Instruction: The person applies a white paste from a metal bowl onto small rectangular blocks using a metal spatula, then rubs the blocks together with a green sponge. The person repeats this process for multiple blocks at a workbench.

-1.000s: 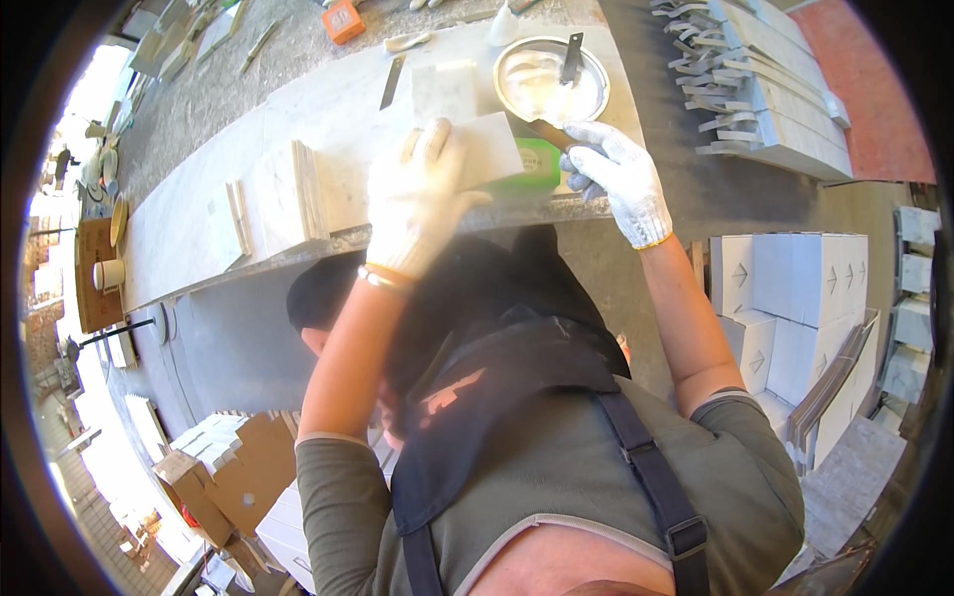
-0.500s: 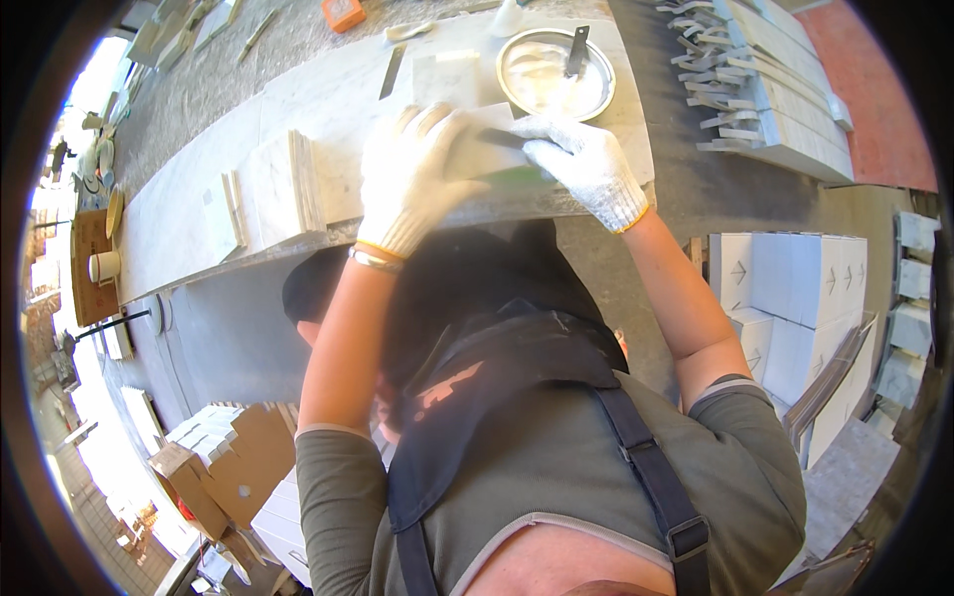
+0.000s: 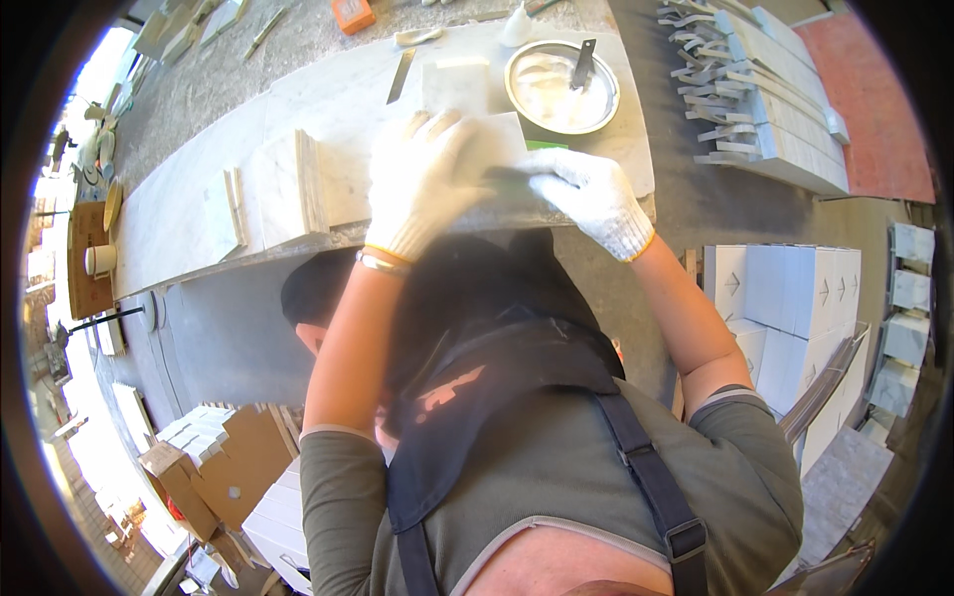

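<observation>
My left hand [image 3: 417, 179], in a white knitted glove, grips a pale marble tile [image 3: 509, 134] above the workbench. In my right hand [image 3: 593, 194], gloved the same way, is a thin dark scraper blade [image 3: 505, 176] that points left against the tile's near edge; it is partly blurred. A bit of something green [image 3: 545, 146] shows beside the tile. Just beyond my right hand stands a round metal bowl [image 3: 614, 109] of creamy white paste, with a dark-handled spatula [image 3: 583, 63] in it. Another flat tile [image 3: 457, 84] lies behind my left hand.
Upright tile stacks [image 3: 288, 184] stand on the bench [image 3: 348, 89] at left. A second scraper [image 3: 400, 75], a white squeeze bottle [image 3: 517, 27] and an orange box [image 3: 352, 15] lie farther back. Strapped slabs [image 3: 785, 109] and white cartons [image 3: 785, 288] are at right.
The scraper blade has shifted down and slightly left along the tile, with my right hand lower. The tile and my left hand have tilted slightly. More of the green thing shows.
</observation>
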### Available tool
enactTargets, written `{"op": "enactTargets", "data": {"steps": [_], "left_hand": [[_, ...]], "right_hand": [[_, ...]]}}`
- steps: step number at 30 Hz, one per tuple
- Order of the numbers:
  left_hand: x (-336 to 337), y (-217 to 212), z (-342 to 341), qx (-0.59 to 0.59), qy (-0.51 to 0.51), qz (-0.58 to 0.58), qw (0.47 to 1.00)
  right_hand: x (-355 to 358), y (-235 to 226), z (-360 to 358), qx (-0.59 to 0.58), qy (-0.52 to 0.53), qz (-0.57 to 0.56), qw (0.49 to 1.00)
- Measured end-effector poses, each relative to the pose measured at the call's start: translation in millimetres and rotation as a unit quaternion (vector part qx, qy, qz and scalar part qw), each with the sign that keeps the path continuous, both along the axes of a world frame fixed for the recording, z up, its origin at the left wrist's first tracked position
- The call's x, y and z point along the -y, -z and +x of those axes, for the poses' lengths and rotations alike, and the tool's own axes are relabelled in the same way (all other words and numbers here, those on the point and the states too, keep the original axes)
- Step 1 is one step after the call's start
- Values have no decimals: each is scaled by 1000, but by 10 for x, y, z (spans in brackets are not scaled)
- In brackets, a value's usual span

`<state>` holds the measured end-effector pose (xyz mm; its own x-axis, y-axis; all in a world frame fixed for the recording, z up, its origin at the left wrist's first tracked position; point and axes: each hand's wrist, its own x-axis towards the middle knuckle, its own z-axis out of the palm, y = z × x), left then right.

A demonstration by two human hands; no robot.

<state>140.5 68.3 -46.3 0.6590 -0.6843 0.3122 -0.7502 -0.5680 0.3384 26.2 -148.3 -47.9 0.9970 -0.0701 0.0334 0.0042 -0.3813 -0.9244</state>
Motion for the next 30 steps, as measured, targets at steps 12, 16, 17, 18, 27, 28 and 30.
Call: {"op": "enactTargets", "data": {"steps": [12,16,17,18,27,28,30], "left_hand": [[-47,-174,-189,-81,-124,-113,983],[-63,-249,-449,-144,-151,-191,959],[-82,-266,-494,-150,-154,-187,958],[-103,-279,-534,-158,-153,-182,958],[-298,-198,-828,-378,-111,-310,865],[-300,-188,-839,-410,-93,-341,841],[-293,-189,-860,-466,-63,-370,801]], "right_hand": [[244,43,-486,-92,132,335,928],[117,-9,-391,-109,121,402,901],[59,-48,-354,-108,113,410,898],[-5,-93,-316,-101,114,408,900],[-435,-469,-172,-24,50,360,931],[-450,-497,-168,-17,38,350,936],[-491,-539,-162,0,20,338,941]]}}
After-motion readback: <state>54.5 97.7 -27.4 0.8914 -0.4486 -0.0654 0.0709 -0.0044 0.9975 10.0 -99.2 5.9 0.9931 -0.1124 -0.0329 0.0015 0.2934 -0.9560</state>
